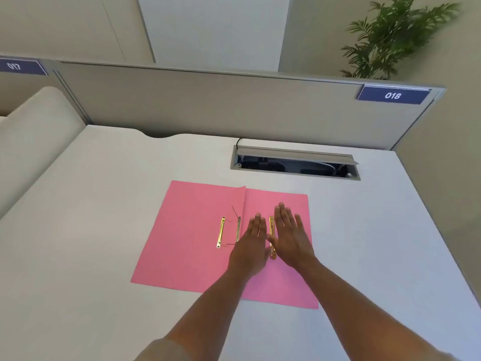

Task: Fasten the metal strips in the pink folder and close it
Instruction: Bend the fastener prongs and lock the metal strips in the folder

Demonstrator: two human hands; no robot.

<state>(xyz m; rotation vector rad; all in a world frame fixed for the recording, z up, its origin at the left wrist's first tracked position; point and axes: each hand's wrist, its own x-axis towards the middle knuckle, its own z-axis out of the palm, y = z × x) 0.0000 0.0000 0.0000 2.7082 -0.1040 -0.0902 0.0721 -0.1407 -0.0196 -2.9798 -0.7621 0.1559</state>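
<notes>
The pink folder (187, 230) lies open flat on the desk. A loose gold metal strip (221, 232) rests on its left half, and a fastener bar with thin upright prongs (238, 228) sits beside the centre fold. Another gold strip (271, 230) lies on the right half, partly hidden between my hands. My left hand (252, 243) is flat, fingers extended, just left of that strip. My right hand (290, 234) is flat and spread just right of it, thumb near the strip. Neither hand holds anything.
The white desk (104, 230) has an open cable tray (295, 164) behind the folder. A grey partition (208, 105) with a "018" label (393, 95) closes the back. A plant (390, 37) stands behind at right.
</notes>
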